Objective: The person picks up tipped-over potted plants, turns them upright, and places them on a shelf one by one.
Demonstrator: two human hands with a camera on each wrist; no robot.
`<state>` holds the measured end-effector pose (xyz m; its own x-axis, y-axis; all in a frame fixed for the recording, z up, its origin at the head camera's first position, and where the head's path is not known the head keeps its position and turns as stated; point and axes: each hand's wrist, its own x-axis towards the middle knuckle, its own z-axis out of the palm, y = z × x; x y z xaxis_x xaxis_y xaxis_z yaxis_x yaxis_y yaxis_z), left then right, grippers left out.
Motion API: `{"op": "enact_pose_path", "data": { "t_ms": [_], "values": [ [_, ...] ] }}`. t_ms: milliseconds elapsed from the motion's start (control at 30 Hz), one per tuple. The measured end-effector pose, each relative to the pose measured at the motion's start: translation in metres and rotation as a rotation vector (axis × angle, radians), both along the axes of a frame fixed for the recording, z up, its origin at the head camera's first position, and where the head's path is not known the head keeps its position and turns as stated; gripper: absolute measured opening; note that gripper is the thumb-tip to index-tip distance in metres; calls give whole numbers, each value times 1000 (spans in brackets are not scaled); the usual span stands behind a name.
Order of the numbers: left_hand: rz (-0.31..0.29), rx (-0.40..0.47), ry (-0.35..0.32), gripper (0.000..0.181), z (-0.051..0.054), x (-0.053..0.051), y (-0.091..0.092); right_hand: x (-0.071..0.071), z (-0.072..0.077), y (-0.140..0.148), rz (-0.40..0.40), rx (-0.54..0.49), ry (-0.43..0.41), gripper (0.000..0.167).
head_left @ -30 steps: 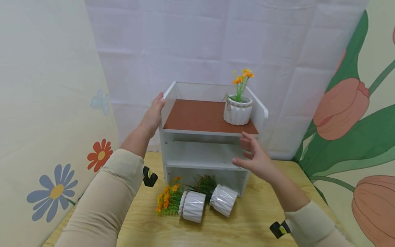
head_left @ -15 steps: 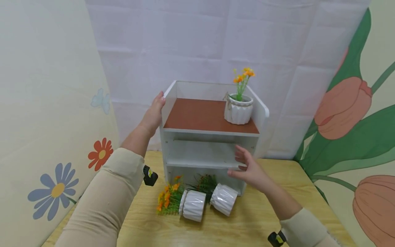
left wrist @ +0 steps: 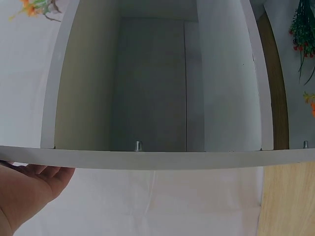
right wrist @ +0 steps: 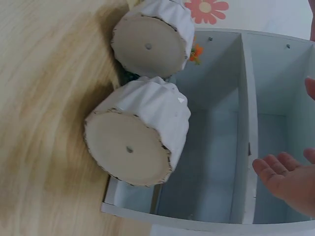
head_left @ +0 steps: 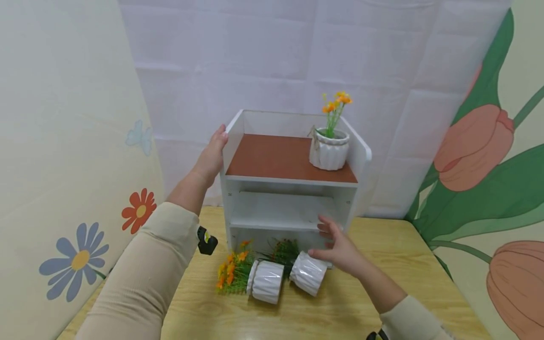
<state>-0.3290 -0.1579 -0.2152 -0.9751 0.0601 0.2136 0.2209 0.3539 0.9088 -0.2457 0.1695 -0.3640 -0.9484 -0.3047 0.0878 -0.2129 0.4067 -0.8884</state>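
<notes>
My left hand [head_left: 210,158] rests against the outer left side panel of a small white shelf unit [head_left: 293,180]; in the left wrist view its fingers [left wrist: 54,174] touch that panel from outside. My right hand [head_left: 342,248] hovers, fingers spread and holding nothing, just above a white ribbed flowerpot [head_left: 309,274] lying on its side. This pot's dark green plant with red specks [head_left: 285,251] points toward the bottom compartment. Left of it lies a second white pot [head_left: 266,282] with orange flowers [head_left: 231,271]. Both pot bases face the right wrist camera.
An upright white pot [head_left: 329,150] with orange flowers stands at the right of the unit's brown top [head_left: 272,158]. A middle shelf board [head_left: 276,212] divides the compartments below. The wooden table [head_left: 374,293] meets a white cloth backdrop and painted side walls.
My right hand has moved down and slightly left, from beside the top board toward the right fallen pot. My left hand has stayed on the side panel; the pots have not moved.
</notes>
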Motion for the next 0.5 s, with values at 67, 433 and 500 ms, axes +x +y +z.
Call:
{"op": "enact_pose_path", "data": {
  "t_ms": [67,433,500],
  "values": [
    [-2,4,-2,59,0,1,0,1,-5,-1,3,-6,-14,91],
    [0,8,-11,58,2,2,1,9,-31,-9,0,-1,-45,91],
    [0,7,-12,58,1,3,1,10,-36,-11,-5,-1,-42,91]
  ]
}}
